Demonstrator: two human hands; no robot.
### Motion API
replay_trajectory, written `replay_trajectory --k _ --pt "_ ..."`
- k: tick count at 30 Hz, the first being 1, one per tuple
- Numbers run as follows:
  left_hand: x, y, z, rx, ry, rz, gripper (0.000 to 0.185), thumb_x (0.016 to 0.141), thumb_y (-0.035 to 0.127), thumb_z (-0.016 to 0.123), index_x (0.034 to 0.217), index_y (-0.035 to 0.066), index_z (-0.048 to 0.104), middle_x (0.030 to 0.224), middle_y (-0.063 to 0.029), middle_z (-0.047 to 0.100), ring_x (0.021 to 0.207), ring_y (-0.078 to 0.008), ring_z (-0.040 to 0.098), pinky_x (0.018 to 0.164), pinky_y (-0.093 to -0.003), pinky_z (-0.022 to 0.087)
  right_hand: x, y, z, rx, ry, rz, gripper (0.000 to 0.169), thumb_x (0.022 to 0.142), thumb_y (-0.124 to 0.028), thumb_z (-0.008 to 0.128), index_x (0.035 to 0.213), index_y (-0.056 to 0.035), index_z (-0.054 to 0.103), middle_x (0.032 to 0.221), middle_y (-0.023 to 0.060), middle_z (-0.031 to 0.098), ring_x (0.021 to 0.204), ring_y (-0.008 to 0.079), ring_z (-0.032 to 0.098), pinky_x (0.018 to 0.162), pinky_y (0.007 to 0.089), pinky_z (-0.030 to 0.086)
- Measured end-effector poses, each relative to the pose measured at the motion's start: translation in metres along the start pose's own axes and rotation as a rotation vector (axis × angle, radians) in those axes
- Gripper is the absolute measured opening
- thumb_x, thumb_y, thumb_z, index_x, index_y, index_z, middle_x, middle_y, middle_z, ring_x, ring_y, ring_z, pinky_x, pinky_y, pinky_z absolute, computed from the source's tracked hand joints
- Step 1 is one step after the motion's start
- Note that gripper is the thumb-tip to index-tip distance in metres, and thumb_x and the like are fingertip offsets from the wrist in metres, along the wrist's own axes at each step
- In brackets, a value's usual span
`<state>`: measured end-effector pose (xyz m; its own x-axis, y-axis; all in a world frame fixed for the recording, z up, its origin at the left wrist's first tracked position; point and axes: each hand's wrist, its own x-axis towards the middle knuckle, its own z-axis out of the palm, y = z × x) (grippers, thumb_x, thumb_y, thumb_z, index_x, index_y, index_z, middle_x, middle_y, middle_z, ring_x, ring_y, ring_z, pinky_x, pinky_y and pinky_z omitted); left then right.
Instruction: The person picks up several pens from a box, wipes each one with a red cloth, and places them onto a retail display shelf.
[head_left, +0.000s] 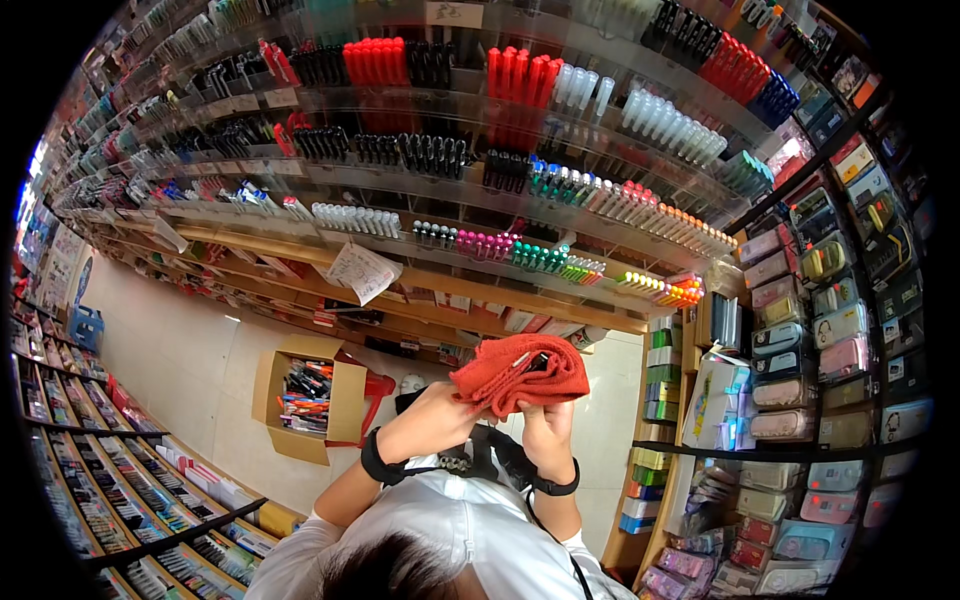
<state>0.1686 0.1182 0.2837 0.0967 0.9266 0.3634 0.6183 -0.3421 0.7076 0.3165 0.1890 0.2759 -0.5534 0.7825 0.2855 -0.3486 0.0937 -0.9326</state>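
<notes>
A red towel-like cloth (495, 375), folded or rolled into a thick bundle, is held up in front of my chest. My left hand (429, 421) grips its left underside, and its fingertips are hidden beneath the cloth. On the right end, my right hand (549, 431) pinches the lower edge with the thumb towards me. Among the folds shows a small dark thing with a pale slim piece, too small to name. Beyond the bundle rise clear tiered racks of pens, including upright red-capped pens (523, 71) and a row of green-topped pens (540, 256).
An open cardboard box (346, 401) of loose pens stands at left, partly over a red stool (380, 386). Slanted pen shelving (142, 480) lines the lower left. Packaged pencil cases (776, 375) hang at right. A paper sheet (365, 271) hangs from the rack's front edge.
</notes>
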Motion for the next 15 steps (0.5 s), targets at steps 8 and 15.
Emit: replay_trajectory --k 8,15 --pt "0.001 0.008 0.0 -0.241 -0.137 -0.207 0.016 0.078 0.001 0.05 0.093 0.002 0.054 0.083 -0.0102 0.061 0.077 -0.0277 0.062 0.068 -0.0369 0.049 0.011 -0.008 0.006 0.203 0.152 0.045 0.038 0.092 -0.033 0.051 0.108 0.0001 0.044 0.087 0.0079 0.057 0.067 0.014 0.057 0.055 0.0261 0.049" --pt "0.001 0.002 -0.006 -0.039 -0.26 -0.163 0.018 0.072 0.002 0.05 0.088 0.004 0.056 0.083 -0.0081 0.064 0.078 -0.0304 0.061 0.068 -0.0391 0.048 0.009 -0.007 -0.005 0.048 0.242 -0.06 0.024 0.085 -0.006 0.062 0.105 0.0023 0.052 0.103 0.0077 0.057 0.094 0.0153 0.053 0.085 0.0283 0.042"
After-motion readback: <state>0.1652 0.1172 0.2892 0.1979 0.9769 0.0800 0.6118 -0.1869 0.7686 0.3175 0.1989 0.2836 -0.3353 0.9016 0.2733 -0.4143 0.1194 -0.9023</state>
